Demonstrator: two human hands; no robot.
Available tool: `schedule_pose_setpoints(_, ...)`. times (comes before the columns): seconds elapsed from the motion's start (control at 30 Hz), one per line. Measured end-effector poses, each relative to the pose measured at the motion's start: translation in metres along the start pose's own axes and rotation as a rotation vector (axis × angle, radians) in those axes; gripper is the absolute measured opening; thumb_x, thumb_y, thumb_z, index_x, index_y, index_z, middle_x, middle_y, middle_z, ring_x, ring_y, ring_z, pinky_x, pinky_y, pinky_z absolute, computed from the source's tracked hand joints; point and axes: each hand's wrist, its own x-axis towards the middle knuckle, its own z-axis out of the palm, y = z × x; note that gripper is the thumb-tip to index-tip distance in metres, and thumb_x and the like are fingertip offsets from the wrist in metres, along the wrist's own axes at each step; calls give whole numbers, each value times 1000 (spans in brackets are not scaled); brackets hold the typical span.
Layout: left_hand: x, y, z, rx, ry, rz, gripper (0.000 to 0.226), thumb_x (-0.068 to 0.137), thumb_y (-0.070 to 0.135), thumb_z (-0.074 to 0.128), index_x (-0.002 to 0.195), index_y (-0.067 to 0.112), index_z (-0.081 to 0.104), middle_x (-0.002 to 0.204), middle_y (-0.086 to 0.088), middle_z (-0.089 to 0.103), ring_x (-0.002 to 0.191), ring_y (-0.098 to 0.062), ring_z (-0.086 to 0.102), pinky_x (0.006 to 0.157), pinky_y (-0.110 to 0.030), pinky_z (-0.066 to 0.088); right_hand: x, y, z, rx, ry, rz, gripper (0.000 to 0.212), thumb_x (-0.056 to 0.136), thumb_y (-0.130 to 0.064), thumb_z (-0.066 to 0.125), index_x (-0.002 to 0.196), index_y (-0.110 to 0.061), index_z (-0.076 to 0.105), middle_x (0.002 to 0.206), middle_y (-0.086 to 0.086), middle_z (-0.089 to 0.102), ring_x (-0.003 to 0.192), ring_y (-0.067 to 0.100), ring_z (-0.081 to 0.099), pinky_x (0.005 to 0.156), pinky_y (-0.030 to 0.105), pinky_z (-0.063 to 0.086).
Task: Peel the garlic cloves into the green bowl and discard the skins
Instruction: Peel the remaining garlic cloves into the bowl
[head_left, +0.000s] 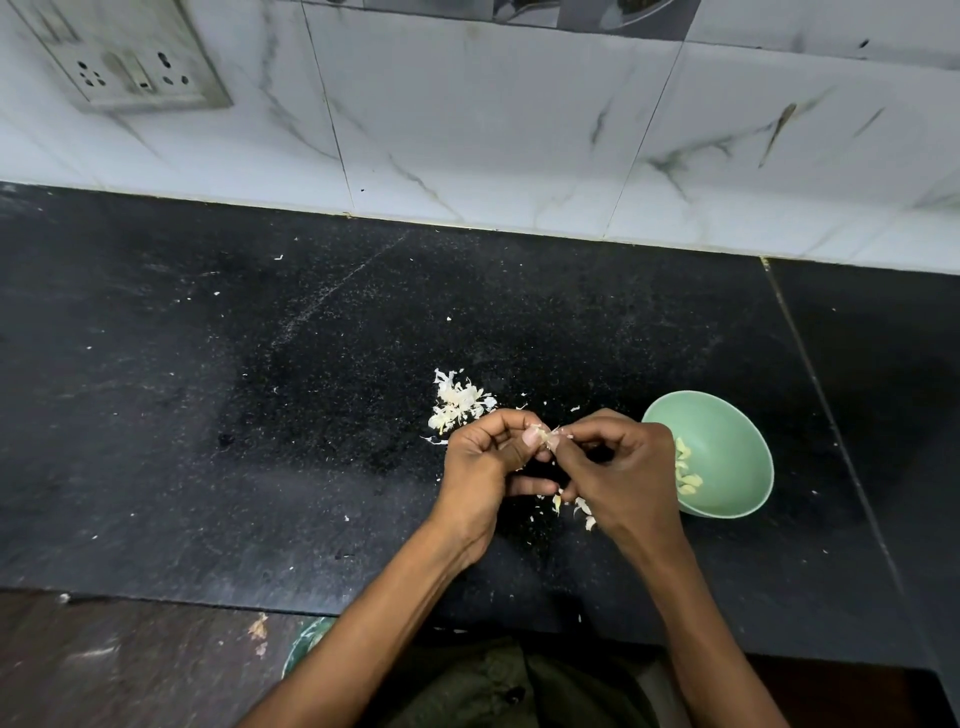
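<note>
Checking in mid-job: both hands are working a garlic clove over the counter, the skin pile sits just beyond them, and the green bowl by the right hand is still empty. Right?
Not quite. The green bowl is not empty: the head view shows several peeled cloves inside it. The rest holds: the left hand and right hand pinch a garlic clove over the counter, with the skin pile just beyond.
</note>
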Motion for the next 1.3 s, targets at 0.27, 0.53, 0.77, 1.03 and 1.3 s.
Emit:
schedule_pose_setpoints(0.27, -2, 1, 2, -20, -9, -43, 16, 96, 4, 61, 89, 7, 75, 88, -17, 69, 86, -25, 68, 62, -36, 61, 0, 4, 0, -182, 73, -85, 19, 78, 2, 79, 70, -15, 77, 67, -8, 69, 55, 9, 64, 52, 19, 49)
schedule_pose_setpoints(0.53, 0, 0, 0, 34, 82, -80, 6, 89, 6, 72, 90, 1, 69, 88, -24, 66, 91, -38, 65, 67, -43, 63, -4, 13, 8, -307, 72, -216, 20, 73, -1, 84, 68, -17, 73, 69, -10, 62, 53, 11, 59, 49, 13, 42)
schedule_pose_setpoints(0.77, -1, 3, -4, -36, 87, -117, 4, 91, 1, 66, 92, 2, 70, 84, -16, 69, 76, -23, 68, 57, -33, 60, -1, 14, 5, -244, 75, -182, 19, 74, 4, 80, 69, -13, 73, 67, -7, 64, 55, 10, 58, 50, 15, 43)
schedule_pose_setpoints(1.03, 1, 3, -9, -81, 116, -137, 11, 92, 0, 64, 92, 5, 74, 86, -15, 74, 76, -21, 72, 54, -31, 59, 5, 22, 1, -163, 55, -13, 20, 83, -5, 73, 71, -21, 71, 69, -9, 66, 59, 13, 61, 56, 46, 59)
schedule_pose_setpoints(1.3, 6, -6, -21, -10, 259, -165, 8, 92, 2, 67, 89, 5, 74, 85, -14, 75, 75, -21, 71, 53, -29, 59, 35, 41, 22, -355, -136, 59, 46, 95, -39, 55, 61, -8, 53, 56, 5, 55, 53, 12, 45, 55, 46, 47)
